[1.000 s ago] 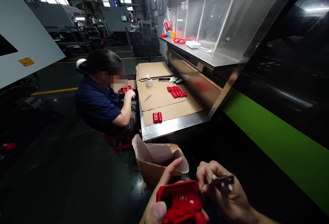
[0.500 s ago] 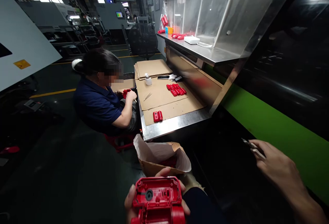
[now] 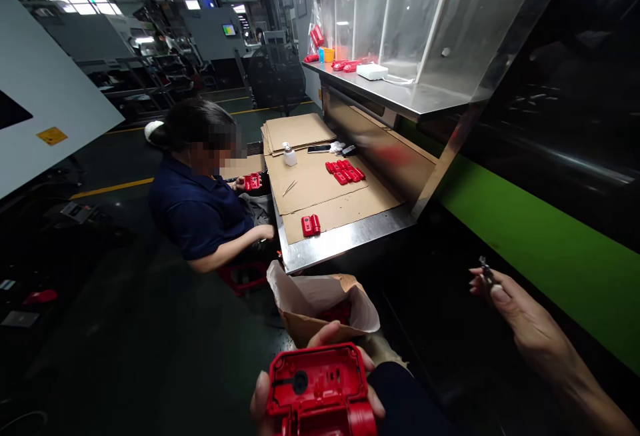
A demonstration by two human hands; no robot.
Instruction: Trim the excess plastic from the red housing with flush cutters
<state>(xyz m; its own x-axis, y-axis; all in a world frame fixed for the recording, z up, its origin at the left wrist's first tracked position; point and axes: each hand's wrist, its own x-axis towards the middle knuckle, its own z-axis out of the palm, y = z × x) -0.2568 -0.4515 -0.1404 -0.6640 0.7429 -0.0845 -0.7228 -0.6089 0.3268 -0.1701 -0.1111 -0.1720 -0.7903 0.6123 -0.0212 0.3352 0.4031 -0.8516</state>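
1. Gripping a red plastic housing (image 3: 320, 389) at the bottom centre of the view, the left hand (image 3: 280, 401) has its fingers curled around both side edges and one fingertip over the top edge; the housing's open inner side, with a round black part, faces up.
2. Right hand (image 3: 520, 319): raised out to the right, well apart from the housing, thumb and forefinger pinched together on a small dark tool (image 3: 486, 269) that points upward. The kind of tool is too small to tell.
3. Cardboard box (image 3: 325, 309): lined with a pale bag, open, on the floor just beyond the housing; red shows inside.
4. Steel table (image 3: 345, 239): covered with cardboard sheets (image 3: 320, 189). On them lie a pair of red parts (image 3: 311, 225) near the front edge, a cluster of red parts (image 3: 345, 173) farther back, a small white pump bottle (image 3: 289, 155) and a phone (image 3: 319, 149).
5. Seated person (image 3: 200, 203): dark blue shirt, left of the table, one hand holding a red part (image 3: 251, 182).
6. Upper steel shelf (image 3: 400, 96): carries more red parts and a white box (image 3: 373, 71).
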